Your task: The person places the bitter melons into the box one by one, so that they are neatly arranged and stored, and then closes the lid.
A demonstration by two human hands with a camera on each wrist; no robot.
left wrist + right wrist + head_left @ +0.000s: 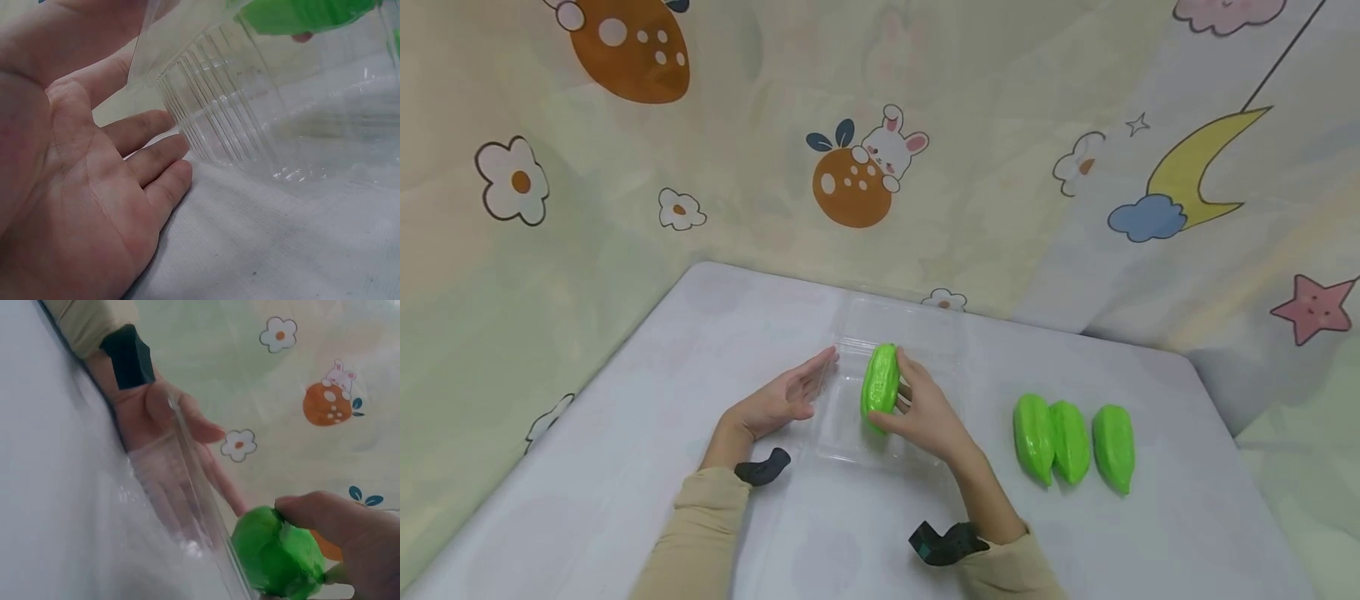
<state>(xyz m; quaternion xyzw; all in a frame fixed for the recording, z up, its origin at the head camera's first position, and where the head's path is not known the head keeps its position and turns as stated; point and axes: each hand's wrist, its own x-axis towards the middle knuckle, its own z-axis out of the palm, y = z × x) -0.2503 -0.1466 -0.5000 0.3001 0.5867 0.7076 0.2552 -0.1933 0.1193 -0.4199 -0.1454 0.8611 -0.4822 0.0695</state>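
Observation:
A clear plastic clamshell box (835, 442) lies on the table, its lid (902, 321) folded open toward the back. Over the box my right hand (928, 417) pinches a bright green ridged fruit (880, 385), which looks like a star fruit, between thumb and fingers. In the right wrist view the fruit (275, 553) is beside the box's upper edge. My left hand (775, 404) is at the box's left side with fingers extended. The left wrist view shows those fingertips (178, 178) against or very close to the ribbed wall (215, 112); contact is hard to tell.
To the right of the box lie several more objects of this kind: two green fruits (1033, 437) side by side and touching, and a third green fruit (1114, 448) a little apart. A patterned cloth (737, 150) hangs behind the white table (587, 467).

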